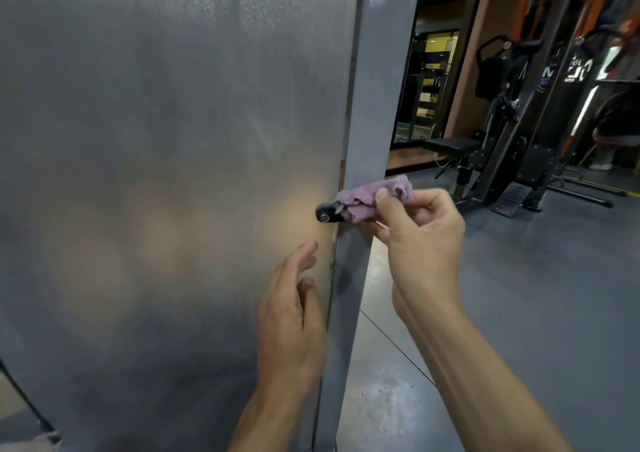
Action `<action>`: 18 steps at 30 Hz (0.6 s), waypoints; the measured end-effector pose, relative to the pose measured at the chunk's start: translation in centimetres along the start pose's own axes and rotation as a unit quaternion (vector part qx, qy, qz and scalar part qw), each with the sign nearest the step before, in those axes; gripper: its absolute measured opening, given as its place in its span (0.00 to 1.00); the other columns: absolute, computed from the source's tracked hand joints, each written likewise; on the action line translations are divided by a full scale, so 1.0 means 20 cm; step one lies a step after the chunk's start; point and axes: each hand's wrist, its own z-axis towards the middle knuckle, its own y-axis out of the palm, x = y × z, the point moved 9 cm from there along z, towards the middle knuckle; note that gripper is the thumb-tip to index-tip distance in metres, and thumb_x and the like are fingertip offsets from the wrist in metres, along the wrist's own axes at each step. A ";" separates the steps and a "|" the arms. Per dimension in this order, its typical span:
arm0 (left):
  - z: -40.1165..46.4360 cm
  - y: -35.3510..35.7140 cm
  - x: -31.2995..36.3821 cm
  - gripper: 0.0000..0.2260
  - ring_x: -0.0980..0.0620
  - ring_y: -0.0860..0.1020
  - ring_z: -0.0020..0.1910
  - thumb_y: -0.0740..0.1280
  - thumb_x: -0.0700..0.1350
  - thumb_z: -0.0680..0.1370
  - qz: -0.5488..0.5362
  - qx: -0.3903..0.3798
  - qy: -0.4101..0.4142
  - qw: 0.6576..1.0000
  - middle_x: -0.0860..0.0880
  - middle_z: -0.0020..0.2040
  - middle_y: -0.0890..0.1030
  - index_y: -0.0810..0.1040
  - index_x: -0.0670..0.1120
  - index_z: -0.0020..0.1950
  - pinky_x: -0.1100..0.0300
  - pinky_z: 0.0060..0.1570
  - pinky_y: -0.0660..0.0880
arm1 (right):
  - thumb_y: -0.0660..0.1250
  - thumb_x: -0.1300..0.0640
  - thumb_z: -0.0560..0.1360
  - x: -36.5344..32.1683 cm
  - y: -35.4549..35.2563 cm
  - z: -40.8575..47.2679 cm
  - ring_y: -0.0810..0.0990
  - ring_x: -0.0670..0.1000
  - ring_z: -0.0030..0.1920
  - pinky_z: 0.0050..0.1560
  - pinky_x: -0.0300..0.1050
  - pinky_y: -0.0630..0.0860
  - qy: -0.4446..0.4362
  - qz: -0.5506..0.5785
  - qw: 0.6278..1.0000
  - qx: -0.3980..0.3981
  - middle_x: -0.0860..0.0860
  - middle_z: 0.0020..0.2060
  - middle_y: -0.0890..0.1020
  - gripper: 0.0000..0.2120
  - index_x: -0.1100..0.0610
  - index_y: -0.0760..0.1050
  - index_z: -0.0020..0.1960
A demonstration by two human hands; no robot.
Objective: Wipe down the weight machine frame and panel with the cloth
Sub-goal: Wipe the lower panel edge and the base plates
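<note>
The small purple cloth (372, 200) is crumpled and bunched. The right hand (415, 233) pinches it against the gray frame (374, 105), beside a black clip (327, 213). The left hand (294, 309), fingers loose, rests on the foggy panel (173, 140).

Hardly anything here can be read. The black upright of the far machine (549, 81) carries white lettering, of which only a large "N" comes through clearly; the small line beneath it is too blurred. The white marks on the wall sign (581, 67) beside it are cut off and illegible.
</note>
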 end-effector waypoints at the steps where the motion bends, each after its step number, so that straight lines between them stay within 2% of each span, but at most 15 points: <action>1: 0.00 0.00 -0.01 0.24 0.60 0.77 0.66 0.58 0.31 0.82 0.000 0.002 -0.001 1.000 0.60 0.65 0.79 0.76 0.52 0.71 0.52 0.64 0.77 | 0.75 0.58 0.76 -0.02 0.02 0.01 0.87 0.60 0.45 0.51 0.65 0.83 -0.021 -0.029 0.999 -0.008 0.58 0.42 0.86 0.10 0.54 0.74 0.44; 4: 0.00 -0.01 -0.02 0.24 0.58 0.77 0.66 0.58 0.30 0.81 -0.003 0.008 -0.003 1.000 0.60 0.65 0.79 0.76 0.51 0.71 0.48 0.64 0.78 | 0.75 0.52 0.73 -0.04 0.09 -0.02 0.87 0.54 0.41 0.47 0.64 0.83 -0.065 -0.102 0.993 -0.014 0.54 0.40 0.85 0.10 0.51 0.73 0.41; 9: 0.00 0.02 -0.03 0.25 0.56 0.78 0.66 0.58 0.28 0.80 -0.012 0.004 -0.006 1.000 0.59 0.65 0.79 0.76 0.51 0.71 0.47 0.63 0.78 | 0.76 0.57 0.74 -0.10 0.15 -0.07 0.86 0.45 0.37 0.44 0.55 0.83 -0.119 -0.173 0.977 -0.044 0.48 0.35 0.85 0.11 0.54 0.74 0.41; 14: -0.02 0.03 0.01 0.24 0.59 0.77 0.65 0.58 0.30 0.82 -0.007 0.003 0.000 1.000 0.61 0.64 0.79 0.76 0.53 0.70 0.54 0.63 0.77 | 0.76 0.53 0.73 -0.08 0.00 0.03 0.87 0.53 0.40 0.44 0.62 0.84 -0.086 -0.127 0.988 -0.004 0.54 0.39 0.85 0.11 0.52 0.74 0.40; 16: -0.01 0.04 0.02 0.24 0.59 0.77 0.65 0.59 0.30 0.81 -0.008 0.006 0.004 1.000 0.61 0.64 0.79 0.76 0.54 0.70 0.53 0.63 0.77 | 0.76 0.57 0.74 -0.08 0.09 -0.01 0.87 0.51 0.38 0.42 0.60 0.84 -0.089 -0.143 0.985 -0.039 0.52 0.37 0.85 0.11 0.53 0.74 0.40; 18: -0.01 0.05 0.01 0.24 0.58 0.78 0.64 0.59 0.34 0.80 -0.008 0.005 0.005 1.000 0.59 0.64 0.80 0.75 0.57 0.69 0.52 0.63 0.77 | 0.76 0.59 0.75 -0.05 0.21 -0.09 0.87 0.48 0.37 0.42 0.59 0.84 -0.083 -0.152 0.979 -0.107 0.50 0.35 0.86 0.10 0.56 0.74 0.41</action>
